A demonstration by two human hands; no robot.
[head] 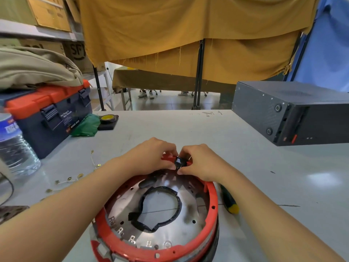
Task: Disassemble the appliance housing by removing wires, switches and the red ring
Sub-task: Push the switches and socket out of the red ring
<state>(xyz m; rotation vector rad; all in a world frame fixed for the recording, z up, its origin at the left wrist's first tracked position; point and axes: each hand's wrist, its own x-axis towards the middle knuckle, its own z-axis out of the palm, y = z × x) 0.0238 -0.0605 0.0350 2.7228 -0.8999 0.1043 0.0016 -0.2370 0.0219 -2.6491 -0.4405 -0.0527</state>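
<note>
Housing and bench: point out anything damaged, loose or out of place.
The black gasket around the housing's centre hole looks torn: ragged, with a gap at the lower left. Loose wires with brass terminals lie scattered left of the housing. A screwdriver lies beside the red ring. Nothing spilled.

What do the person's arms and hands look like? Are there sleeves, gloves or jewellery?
Both forearms are bare up to the frame edge; no sleeves show. The left hand and right hand wear no gloves, and no rings, watch or bracelets are visible. Fingernails look short and unpainted.
</note>
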